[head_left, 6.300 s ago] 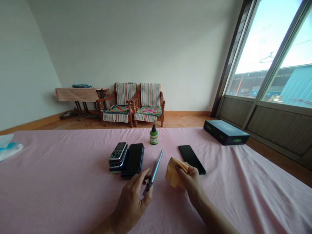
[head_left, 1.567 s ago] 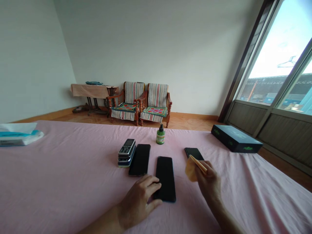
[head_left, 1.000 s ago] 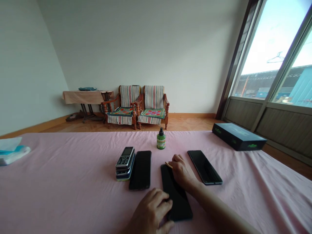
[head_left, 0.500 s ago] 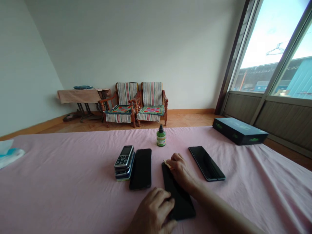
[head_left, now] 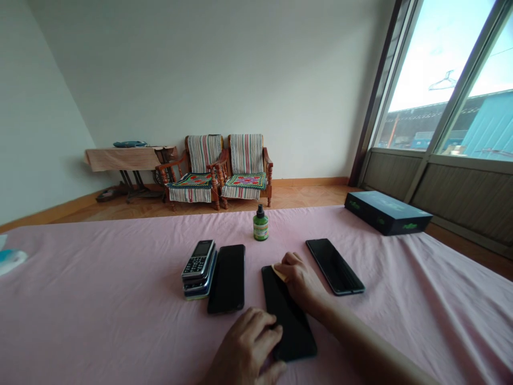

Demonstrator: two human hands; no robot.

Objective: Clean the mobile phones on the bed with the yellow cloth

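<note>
A black smartphone lies face up on the pink tablecloth in front of me. My left hand rests on its near left corner, fingers curled and pressing it down. My right hand lies on the phone's far end, fingers closed on a folded yellow cloth, of which only an edge shows.
A stack of keypad phones and a black phone lie to the left. Another black phone lies to the right. A small green bottle stands behind. A dark box sits at the far right edge.
The phone that my left hand held up on edge now lies flat on the cloth. My right hand has come down with the yellow cloth onto the phone's far end.
</note>
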